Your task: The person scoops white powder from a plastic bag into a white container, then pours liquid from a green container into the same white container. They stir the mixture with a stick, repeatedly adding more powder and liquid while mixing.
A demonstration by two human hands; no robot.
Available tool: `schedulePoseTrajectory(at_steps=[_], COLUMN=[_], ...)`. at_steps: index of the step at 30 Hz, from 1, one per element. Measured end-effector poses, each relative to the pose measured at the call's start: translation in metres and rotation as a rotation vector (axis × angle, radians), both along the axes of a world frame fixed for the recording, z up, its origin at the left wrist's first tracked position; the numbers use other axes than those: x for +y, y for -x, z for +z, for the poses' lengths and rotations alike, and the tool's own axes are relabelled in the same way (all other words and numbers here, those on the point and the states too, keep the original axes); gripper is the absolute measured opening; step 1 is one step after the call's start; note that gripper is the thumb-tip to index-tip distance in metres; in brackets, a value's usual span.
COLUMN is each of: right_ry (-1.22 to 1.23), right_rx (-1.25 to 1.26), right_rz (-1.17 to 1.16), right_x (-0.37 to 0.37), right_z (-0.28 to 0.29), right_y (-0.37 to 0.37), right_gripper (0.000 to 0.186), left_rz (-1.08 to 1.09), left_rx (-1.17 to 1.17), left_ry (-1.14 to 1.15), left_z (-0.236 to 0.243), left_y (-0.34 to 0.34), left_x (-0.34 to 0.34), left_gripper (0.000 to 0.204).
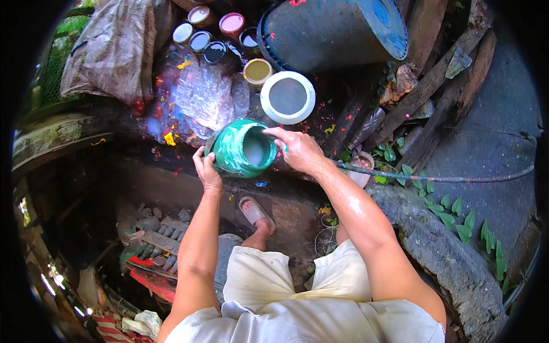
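Item 1: jar (240, 150), rounded, wide-mouthed, its outer wall coated in glossy, streaky green; cloudy pale grey inside. Position: held up between the 2 hands, tilted, mouth turned to the right, in front of the white tub.

Left grip (208, 174): closed around the jar's left side, fingers and thumb pressed to the wall.
Right grip (302, 151): index finger extended to the jar's rim, other fingers curled; cannot tell whether they pinch anything. Wet sheen on the forearm, green smear on the fingers.

Item 2: white tub (311, 98), round, thick smooth rim, grey contents.
Item 3: clear plastic sheet (200, 103), crumpled and shiny, lying on a paint-spattered surface (166, 108) with yellow and red flecks.
Item 4: 7 small round paint pots (231, 23), contents pink, white, pale, dark and ochre, grouped beyond the sheet.
Item 5: blue drum (326, 34), large, cylindrical, scuffed.
Item 6: sack (114, 51), wrinkled, dull grey-brown.
Item 7: timbers (434, 86), rough, weathered, stacked at angles.
Item 8: hose (452, 179), dark, thin, curving above green vine leaves (463, 223).
Item 9: boulder (440, 263), coarse, grey, pitted.
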State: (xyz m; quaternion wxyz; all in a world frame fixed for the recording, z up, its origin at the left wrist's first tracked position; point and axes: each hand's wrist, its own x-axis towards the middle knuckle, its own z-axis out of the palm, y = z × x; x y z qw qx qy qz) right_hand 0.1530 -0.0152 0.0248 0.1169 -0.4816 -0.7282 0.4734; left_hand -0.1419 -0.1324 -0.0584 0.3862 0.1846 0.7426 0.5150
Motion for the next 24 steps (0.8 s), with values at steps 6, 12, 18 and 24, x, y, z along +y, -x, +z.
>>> schedulePoseTrajectory(at_steps=[6, 12, 18, 24], right_ry=[0.117, 0.256, 0.295, 0.299], right_rx=[0.091, 0.221, 0.06, 0.386], right_rz=[-0.225, -0.239, -0.215, -0.318], right_x=[0.05, 0.138, 0.191, 0.208], right_z=[0.048, 0.042, 0.005, -0.058], right_y=[0.007, 0.035, 0.052, 0.051], right_gripper=[0.031, 0.04, 0.024, 0.042], left_rz=[0.036, -0.102, -0.271, -0.512], left_rx=[0.36, 0.627, 1.226, 1.533], left_ry=[-0.2, -0.534, -0.561, -0.759], left_z=[0.121, 0.214, 0.265, 0.281], left_y=[0.018, -0.005, -0.036, -0.079], left_x=[0.073, 0.175, 0.231, 0.257], left_gripper=[0.059, 0.065, 0.09, 0.094])
